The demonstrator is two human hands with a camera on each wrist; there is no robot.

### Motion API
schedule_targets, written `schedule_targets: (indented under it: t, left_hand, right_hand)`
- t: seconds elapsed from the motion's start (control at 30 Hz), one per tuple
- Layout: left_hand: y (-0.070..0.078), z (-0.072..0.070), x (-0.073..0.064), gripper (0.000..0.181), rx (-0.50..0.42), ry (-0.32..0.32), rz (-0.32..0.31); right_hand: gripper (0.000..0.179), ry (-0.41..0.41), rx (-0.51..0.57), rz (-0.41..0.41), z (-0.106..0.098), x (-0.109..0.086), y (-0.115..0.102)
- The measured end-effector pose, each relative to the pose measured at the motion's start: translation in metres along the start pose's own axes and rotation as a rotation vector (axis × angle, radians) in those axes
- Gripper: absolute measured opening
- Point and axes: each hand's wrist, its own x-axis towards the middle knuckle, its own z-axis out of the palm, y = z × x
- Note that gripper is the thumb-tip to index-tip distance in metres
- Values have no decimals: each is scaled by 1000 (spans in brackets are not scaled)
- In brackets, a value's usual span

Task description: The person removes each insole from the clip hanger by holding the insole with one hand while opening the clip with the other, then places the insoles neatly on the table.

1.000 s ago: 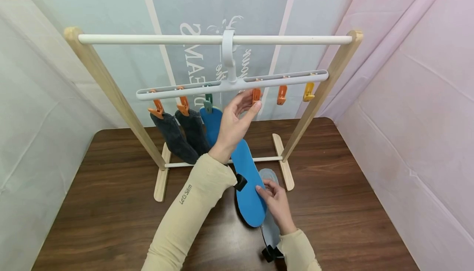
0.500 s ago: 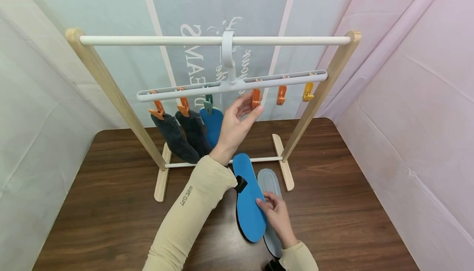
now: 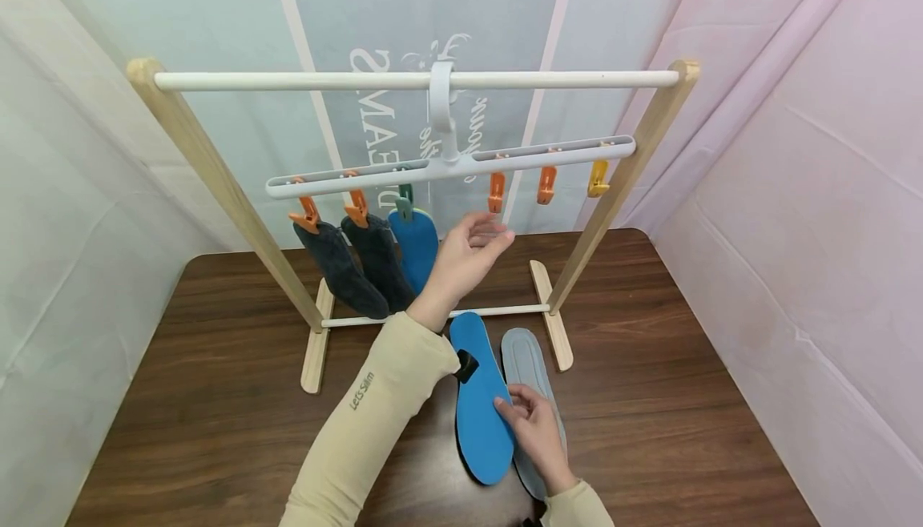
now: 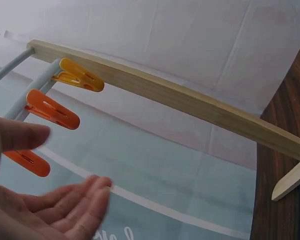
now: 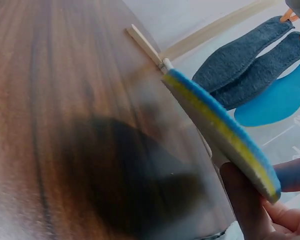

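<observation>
My right hand (image 3: 537,435) pinches the edge of a blue insole (image 3: 485,423) between thumb and fingers, low over the wooden table. In the right wrist view the insole (image 5: 225,132) shows edge-on, with a yellow layer under the blue. My left hand (image 3: 465,259) hangs in the air just below an orange clip (image 3: 496,192), fingers loosely bent and holding nothing. Thumb and fingers of this hand (image 4: 55,210) stand apart in the left wrist view. A second blue insole (image 3: 418,247) hangs from a green clip (image 3: 405,203), partly behind the left wrist.
A white clip hanger (image 3: 450,165) hangs on the rack's white bar (image 3: 303,81). Two dark grey insoles (image 3: 339,271) hang from orange clips at left. Another orange clip (image 3: 546,185) and a yellow clip (image 3: 598,179) are at right. A grey insole (image 3: 526,359) lies on the table.
My left hand has let go of the orange clip and dropped below it. My right hand has drawn the blue insole down, away from the hanger, uncovering more of the grey insole.
</observation>
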Motion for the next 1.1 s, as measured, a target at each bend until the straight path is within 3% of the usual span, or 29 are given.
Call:
schedule_targets:
  t: [0.1, 0.2, 0.37, 0.47, 0.6, 0.7, 0.87, 0.97, 1.1]
  left_hand:
    - [0, 0, -4, 51, 103, -26, -38]
    - [0, 1, -7, 50, 156, -45, -29]
    - [1, 0, -16, 45, 223, -72, 19]
    - [-1, -3, -25, 45, 290, -69, 98]
    - [-47, -4, -11, 45, 351, -22, 255]
    - [-61, -5, -8, 39, 335, 5, 292]
    - [-17, -12, -35, 27, 334, 75, 262]
    - [-7, -15, -42, 24, 355, 121, 271]
    - [-7, -18, -47, 20, 394, 193, 347]
  right_hand:
    - [31, -6, -10, 8, 2, -2, 2]
    - [31, -6, -4, 16, 3, -2, 4]
    - [28, 32, -22, 8, 5, -4, 5]
    - [24, 76, -107, -23, 6, -7, 6]
    - [22, 110, -231, -74, 9, -10, 6]
    - [27, 108, -306, -131, 11, -12, 8]
    - [39, 70, -447, -263, 12, -12, 12]
    - [42, 54, -498, -319, 12, -13, 14]
    - [41, 62, -581, -366, 12, -14, 15]
